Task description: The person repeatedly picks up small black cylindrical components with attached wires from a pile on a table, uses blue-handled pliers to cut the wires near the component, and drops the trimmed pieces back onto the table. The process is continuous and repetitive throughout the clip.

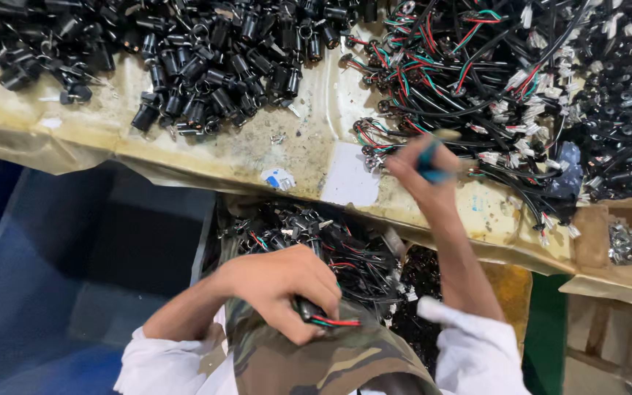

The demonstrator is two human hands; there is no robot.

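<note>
Nearest, our left hand [283, 289] closes around a small black connector with red and green wires [327, 318], its wires pointing right, held over our lap. Farther right, our right hand [426, 172] reaches up with forearm extended, gripping a blurred teal-handled tool [429, 162] at the near edge of the tangled black, red and green wire harnesses [477, 80] on the worn tan surface [287, 146].
</note>
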